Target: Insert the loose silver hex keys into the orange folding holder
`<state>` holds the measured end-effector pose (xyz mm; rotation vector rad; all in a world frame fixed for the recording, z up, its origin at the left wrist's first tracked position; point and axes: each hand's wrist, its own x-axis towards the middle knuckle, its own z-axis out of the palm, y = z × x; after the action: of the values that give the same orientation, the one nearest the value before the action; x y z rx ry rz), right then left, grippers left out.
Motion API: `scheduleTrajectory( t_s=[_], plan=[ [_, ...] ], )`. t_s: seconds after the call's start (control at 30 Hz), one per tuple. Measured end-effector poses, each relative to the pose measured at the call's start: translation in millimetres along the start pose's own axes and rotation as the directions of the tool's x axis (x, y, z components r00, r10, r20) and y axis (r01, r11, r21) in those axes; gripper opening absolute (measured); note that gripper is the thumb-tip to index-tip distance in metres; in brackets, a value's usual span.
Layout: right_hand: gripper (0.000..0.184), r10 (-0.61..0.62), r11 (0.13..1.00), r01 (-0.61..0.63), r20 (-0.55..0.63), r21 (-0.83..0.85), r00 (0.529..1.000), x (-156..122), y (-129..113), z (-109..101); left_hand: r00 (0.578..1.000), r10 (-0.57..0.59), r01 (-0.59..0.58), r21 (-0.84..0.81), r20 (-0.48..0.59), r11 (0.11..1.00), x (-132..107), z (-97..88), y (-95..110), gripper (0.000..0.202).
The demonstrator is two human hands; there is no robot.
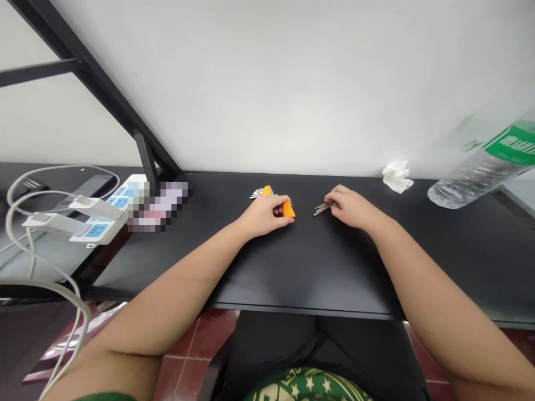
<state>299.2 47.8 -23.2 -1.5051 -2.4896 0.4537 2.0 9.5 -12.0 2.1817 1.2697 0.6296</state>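
Note:
My left hand (266, 217) is closed around an orange holder (288, 209) standing on the black table, and its palm and fingers hide the middle of it. Several thin light metal rods (256, 194) stick out at the holder's left end. To the right, my right hand (350, 206) is closed over a loose bunch of slim grey metal rods (321, 208). Their ends point left toward the holder, with a gap of bare tabletop between. Whether these rods are hex keys or bits is too small to tell.
A crumpled white tissue (397, 176) and a tilted plastic water bottle (472, 172) are at the right. At the left are a white power strip (109, 214) with plugs, looping white cables (48, 262), a blurred-out item and a black metal frame (112, 103). A white wall is behind.

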Motion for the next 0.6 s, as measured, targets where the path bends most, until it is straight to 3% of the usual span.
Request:
scheduleTrajectory(
  t_s=[0.13, 0.3, 0.4, 0.6],
  plan=[
    [0.014, 0.061, 0.995, -0.055, 0.083, -0.079, 0.995, -7.8, -28.7, -2.5, 1.0, 0.002, -0.002, -0.007, -0.014, 1.0, 0.2, -0.9, -0.6, 0.021],
    [0.006, 0.01, 0.998, 0.0, 0.167, -0.055, 0.986, -20.6, -60.4, -5.1, 0.999, 0.011, -0.012, -0.016, -0.052, 1.0, -0.6, -2.0, -3.2, 0.021],
    [0.013, -0.024, 0.999, 0.03, 0.14, -0.039, 0.99, -21.0, -58.7, -6.6, 0.998, 0.012, -0.012, -0.01, -0.067, 1.0, -0.5, -2.3, -4.6, 0.021],
    [0.021, -0.174, 0.982, 0.162, 0.136, 0.097, 0.975, -10.8, -33.0, -6.2, 0.999, 0.021, -0.021, 0.01, -0.039, 1.0, 1.1, -1.4, -4.7, 0.021]
  ],
)
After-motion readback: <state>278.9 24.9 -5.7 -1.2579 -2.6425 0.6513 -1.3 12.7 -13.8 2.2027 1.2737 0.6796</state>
